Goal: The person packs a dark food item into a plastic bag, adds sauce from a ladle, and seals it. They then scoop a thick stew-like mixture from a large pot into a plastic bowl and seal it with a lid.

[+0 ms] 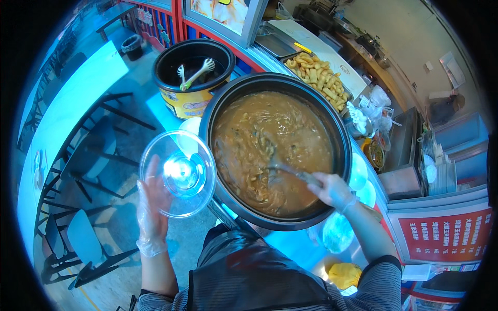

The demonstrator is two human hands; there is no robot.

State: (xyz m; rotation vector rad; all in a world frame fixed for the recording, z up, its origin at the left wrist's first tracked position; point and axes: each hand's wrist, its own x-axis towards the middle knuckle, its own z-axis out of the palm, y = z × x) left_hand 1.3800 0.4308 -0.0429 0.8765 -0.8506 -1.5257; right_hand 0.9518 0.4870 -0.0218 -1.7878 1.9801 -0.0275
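Note:
A clear plastic bowl point(177, 173) rests on my gloved left hand point(153, 202), left of a large black pot point(274, 223). Brown thick soup point(249, 128) with bits in it fills most of the pot. The handle of a ladle point(286, 168) is in my gloved right hand point(330, 190), over the pot's right side; its head is down in the soup, largely hidden. Both hands wear thin clear plastic gloves.
Behind the pot stands a yellow and black pot point(186, 102) with tongs point(198, 74) across it. Fried dough sticks point(317, 79) fill a tray at the back right. White bowls point(358, 171) and a yellow bag point(344, 275) lie to the right. Chairs point(83, 235) stand at the left.

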